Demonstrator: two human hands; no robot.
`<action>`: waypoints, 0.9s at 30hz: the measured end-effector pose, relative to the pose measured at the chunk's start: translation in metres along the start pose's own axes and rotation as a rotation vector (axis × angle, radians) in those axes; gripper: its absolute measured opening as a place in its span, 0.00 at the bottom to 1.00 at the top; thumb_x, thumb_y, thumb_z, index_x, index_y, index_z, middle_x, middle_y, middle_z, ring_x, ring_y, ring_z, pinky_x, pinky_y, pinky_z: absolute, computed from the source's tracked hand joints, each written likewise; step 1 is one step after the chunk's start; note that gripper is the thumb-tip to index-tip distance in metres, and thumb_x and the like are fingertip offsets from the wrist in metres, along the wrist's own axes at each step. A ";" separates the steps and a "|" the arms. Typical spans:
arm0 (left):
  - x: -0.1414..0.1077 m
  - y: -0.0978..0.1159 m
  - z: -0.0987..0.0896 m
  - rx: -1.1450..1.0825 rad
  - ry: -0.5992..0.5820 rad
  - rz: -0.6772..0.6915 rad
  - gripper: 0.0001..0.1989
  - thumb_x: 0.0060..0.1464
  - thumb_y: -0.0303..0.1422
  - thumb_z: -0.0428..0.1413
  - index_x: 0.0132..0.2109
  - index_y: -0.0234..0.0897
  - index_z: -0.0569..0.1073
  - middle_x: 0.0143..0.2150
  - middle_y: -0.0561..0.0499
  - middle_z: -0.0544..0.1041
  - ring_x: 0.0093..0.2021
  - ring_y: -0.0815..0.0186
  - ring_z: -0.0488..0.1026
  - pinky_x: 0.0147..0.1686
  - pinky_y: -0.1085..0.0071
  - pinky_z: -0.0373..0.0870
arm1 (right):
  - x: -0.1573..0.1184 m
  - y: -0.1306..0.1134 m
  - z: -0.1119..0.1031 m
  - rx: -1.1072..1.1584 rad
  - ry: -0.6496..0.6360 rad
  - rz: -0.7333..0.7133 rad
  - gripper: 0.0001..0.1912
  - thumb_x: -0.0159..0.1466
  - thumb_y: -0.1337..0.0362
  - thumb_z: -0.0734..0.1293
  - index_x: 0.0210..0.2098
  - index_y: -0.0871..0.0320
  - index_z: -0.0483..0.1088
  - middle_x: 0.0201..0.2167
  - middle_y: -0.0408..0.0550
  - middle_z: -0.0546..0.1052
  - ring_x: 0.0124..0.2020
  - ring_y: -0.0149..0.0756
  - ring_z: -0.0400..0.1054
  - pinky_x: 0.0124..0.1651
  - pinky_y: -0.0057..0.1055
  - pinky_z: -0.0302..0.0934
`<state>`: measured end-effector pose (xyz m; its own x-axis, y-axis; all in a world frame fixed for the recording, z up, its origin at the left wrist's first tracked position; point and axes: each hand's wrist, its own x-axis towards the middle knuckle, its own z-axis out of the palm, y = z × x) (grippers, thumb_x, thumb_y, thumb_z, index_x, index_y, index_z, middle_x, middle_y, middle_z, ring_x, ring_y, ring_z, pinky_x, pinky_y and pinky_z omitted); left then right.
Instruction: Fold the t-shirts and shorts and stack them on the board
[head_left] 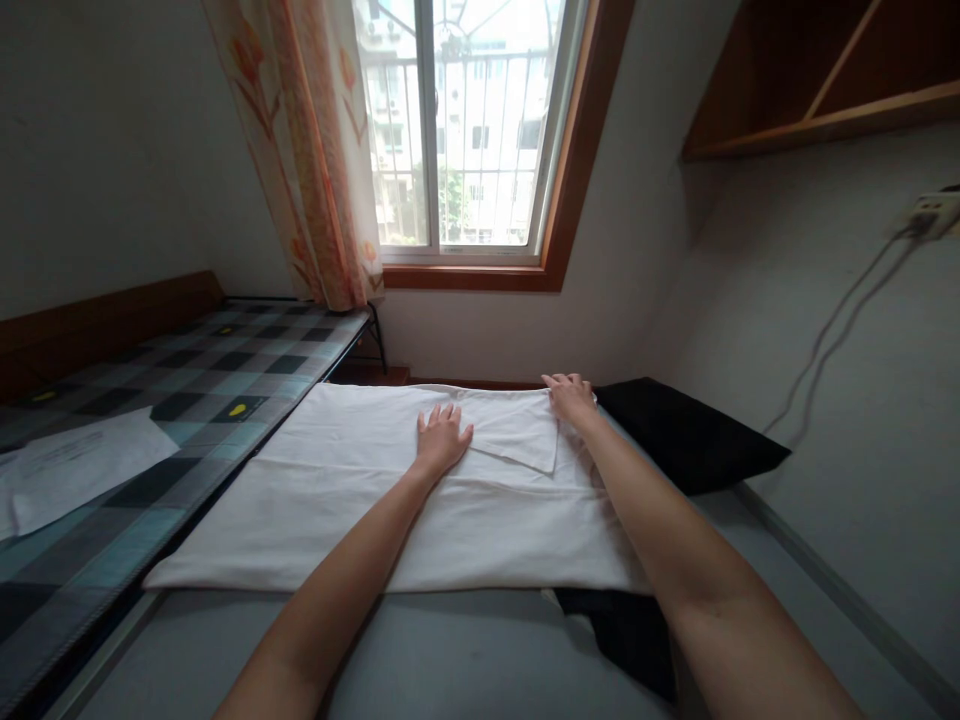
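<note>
A white cloth point(322, 515) lies spread and partly folded on the grey surface in front of me, with creases running across it. A smaller folded flap point(517, 435) rests on its far right part. My left hand point(442, 438) presses flat on the cloth beside this flap, fingers spread. At the far right edge of the cloth, my right hand point(574, 400) has its fingers bent around the edge beside the flap. Its thumb is not clearly visible. Black fabric point(622, 635) shows from under the near right edge of the cloth.
A black flat item point(675, 435) lies right of the cloth, near the wall. To the left is a checked mattress point(247, 360) with white paper point(90, 465) on it. A window point(480, 130) and a curtain point(315, 150) are ahead. Cables point(832, 320) hang from a socket at right.
</note>
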<state>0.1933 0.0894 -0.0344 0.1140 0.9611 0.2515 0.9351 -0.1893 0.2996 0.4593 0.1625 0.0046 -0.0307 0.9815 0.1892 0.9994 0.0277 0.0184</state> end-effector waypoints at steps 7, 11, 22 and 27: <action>0.001 -0.002 0.001 -0.017 0.017 0.015 0.23 0.61 0.42 0.48 0.60 0.41 0.68 0.65 0.44 0.65 0.66 0.51 0.56 0.64 0.45 0.45 | 0.012 -0.011 0.007 0.006 -0.064 0.080 0.23 0.64 0.70 0.58 0.57 0.52 0.70 0.54 0.60 0.71 0.55 0.54 0.59 0.53 0.47 0.51; 0.002 -0.003 0.004 -0.024 0.031 0.018 0.22 0.61 0.42 0.48 0.59 0.41 0.69 0.64 0.44 0.66 0.66 0.50 0.56 0.64 0.46 0.45 | 0.008 -0.014 0.002 -0.041 0.021 0.087 0.17 0.63 0.69 0.60 0.47 0.57 0.76 0.50 0.60 0.72 0.54 0.54 0.58 0.53 0.46 0.49; 0.016 -0.010 0.001 -0.366 0.109 -0.172 0.32 0.62 0.43 0.48 0.69 0.39 0.51 0.56 0.42 0.74 0.59 0.56 0.67 0.62 0.56 0.53 | -0.073 -0.010 -0.045 0.143 0.405 -0.072 0.11 0.62 0.65 0.61 0.36 0.56 0.76 0.40 0.53 0.74 0.46 0.45 0.59 0.52 0.41 0.43; 0.035 -0.033 -0.004 -0.936 0.346 -0.365 0.28 0.63 0.38 0.50 0.67 0.42 0.53 0.55 0.44 0.72 0.48 0.65 0.74 0.45 0.71 0.71 | -0.113 -0.013 -0.045 0.200 0.402 -0.164 0.11 0.62 0.67 0.61 0.35 0.55 0.76 0.37 0.50 0.75 0.45 0.42 0.61 0.53 0.40 0.43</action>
<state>0.1650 0.1282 -0.0317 -0.3605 0.9094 0.2072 0.2456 -0.1218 0.9617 0.4495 0.0423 0.0275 -0.1515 0.8108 0.5654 0.9627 0.2507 -0.1016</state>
